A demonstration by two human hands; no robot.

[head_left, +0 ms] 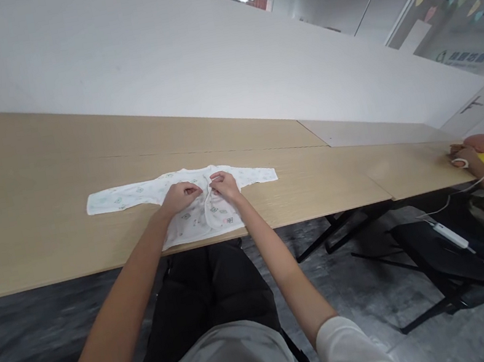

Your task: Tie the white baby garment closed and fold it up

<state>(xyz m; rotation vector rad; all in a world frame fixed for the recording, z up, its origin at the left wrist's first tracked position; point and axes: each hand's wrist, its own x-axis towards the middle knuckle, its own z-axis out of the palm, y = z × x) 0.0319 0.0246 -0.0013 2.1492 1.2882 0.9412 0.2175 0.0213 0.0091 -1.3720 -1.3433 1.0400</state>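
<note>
A small white baby shirt [187, 217] with a scattered print lies spread on the wooden table, its two long sleeves stretched out to the sides. Its lower hem reaches the table's front edge. My left hand [180, 197] is over the left part of the chest, thumb and fingertips pinched together at the cloth near the front opening. On the other side of that opening, my right hand [224, 185] pinches the edge of the shirt front. Whatever small part lies between the fingertips is hidden.
The long wooden table [35, 174] runs along a white wall [108, 61]. Far right, another person's arm [477, 164] rests by a doll-like figure [480, 144] in yellow. A black folding chair [443, 258] there carries a white power strip [451, 235] with a cable.
</note>
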